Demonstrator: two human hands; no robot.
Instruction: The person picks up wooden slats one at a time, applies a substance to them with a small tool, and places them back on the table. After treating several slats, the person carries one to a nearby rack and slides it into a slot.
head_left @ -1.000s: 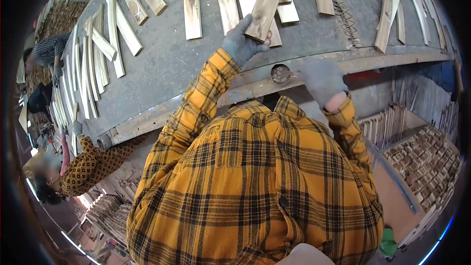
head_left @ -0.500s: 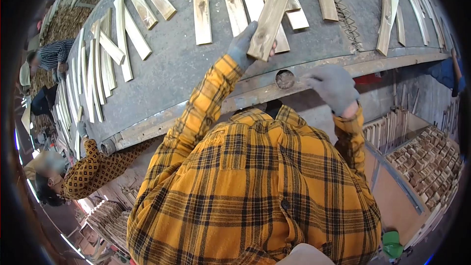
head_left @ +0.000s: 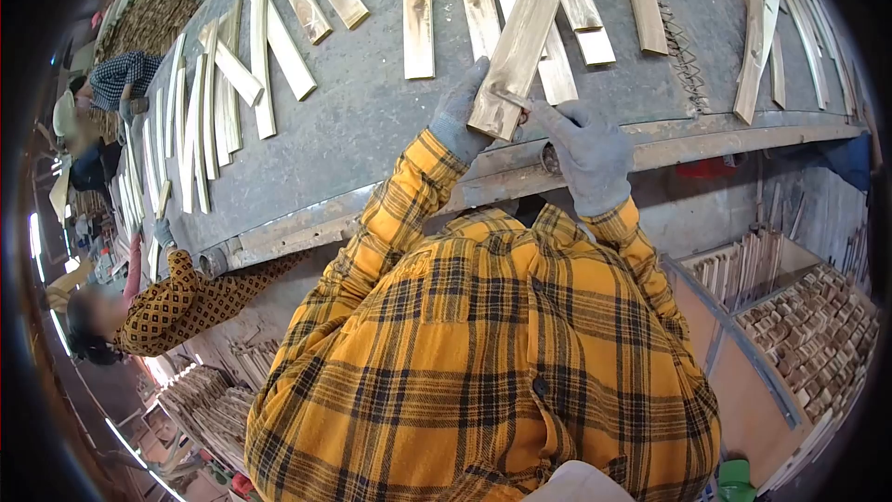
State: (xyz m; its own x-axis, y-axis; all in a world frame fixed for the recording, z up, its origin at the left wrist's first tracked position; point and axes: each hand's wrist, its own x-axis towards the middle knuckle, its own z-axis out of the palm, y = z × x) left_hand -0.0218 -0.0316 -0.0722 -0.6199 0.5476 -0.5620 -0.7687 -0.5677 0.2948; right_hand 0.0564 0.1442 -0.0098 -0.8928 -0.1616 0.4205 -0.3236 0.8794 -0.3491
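Note:
My left hand [head_left: 462, 113], in a grey glove, is closed around the near end of a wooden board [head_left: 525, 37], which slants up and away over the table. My gloved right hand [head_left: 587, 151] is at the same end, its index finger pointing at a dark knot [head_left: 502, 104] in the wood. Something thin seems to run from its fingertips onto the board's face; I cannot make out what it is. Just behind this hand, a round cup [head_left: 550, 160] at the table's edge is partly hidden.
Several loose wooden strips [head_left: 418, 19] lie across the grey table [head_left: 344, 121]. A spring-like wire strip [head_left: 686, 65] runs along it to the right. Co-workers, one in a patterned sleeve [head_left: 181, 293], are on the left. A bin of stacked wood pieces [head_left: 808, 335] stands at lower right.
My right hand has moved from beside the cup up and left to the board's near end. The left hand still holds the board. The view has shifted slightly.

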